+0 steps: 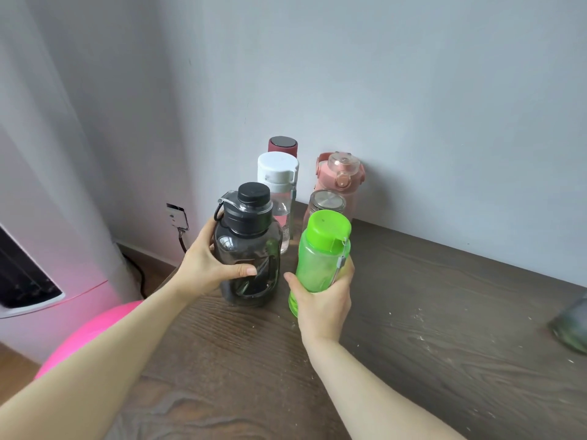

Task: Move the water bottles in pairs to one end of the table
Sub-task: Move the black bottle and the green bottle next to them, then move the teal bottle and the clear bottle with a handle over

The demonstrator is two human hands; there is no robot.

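Observation:
My left hand (209, 265) grips a dark smoky bottle (247, 249) with a black cap, standing on the wooden table (413, 328) near its left end. My right hand (324, 300) holds a green bottle (320, 258) with a green lid, just right of the dark one; whether its base touches the table I cannot tell. Behind them, by the wall, stand a clear bottle with a white cap (279, 185), a dark red bottle (282, 145), a pink bottle (341, 176) and a bottle with a metal lid (327, 203).
A blurred greenish bottle (571, 325) sits at the right edge of the view. Left of the table are a pink ball (95, 331), a white curtain, a wall socket (176, 215) with a cable, and a white appliance (25, 281). The wall runs behind the table.

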